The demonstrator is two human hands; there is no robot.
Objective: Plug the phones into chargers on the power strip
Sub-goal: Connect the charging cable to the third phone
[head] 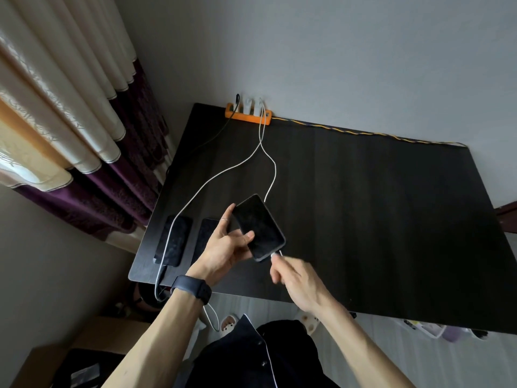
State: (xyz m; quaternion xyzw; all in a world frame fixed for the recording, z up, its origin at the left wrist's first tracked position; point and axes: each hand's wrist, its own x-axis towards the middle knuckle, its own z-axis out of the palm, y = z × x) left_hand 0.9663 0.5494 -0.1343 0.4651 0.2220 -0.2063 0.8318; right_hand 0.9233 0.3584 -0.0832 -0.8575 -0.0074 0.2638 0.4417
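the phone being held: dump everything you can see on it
The phone is a dark slab with rounded corners, a glossy black unlit screen and a thin lighter rim. It is held above the dark table, screen up and tilted. The left hand grips its left edge, thumb on the glass. The right hand pinches a white connector at its near end; whether it is seated cannot be told. A white cable passes behind its far end.

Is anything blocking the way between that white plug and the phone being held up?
Nothing visible. The right hand pinches the white plug right at the lower edge of the phone, which the left hand holds above the table.
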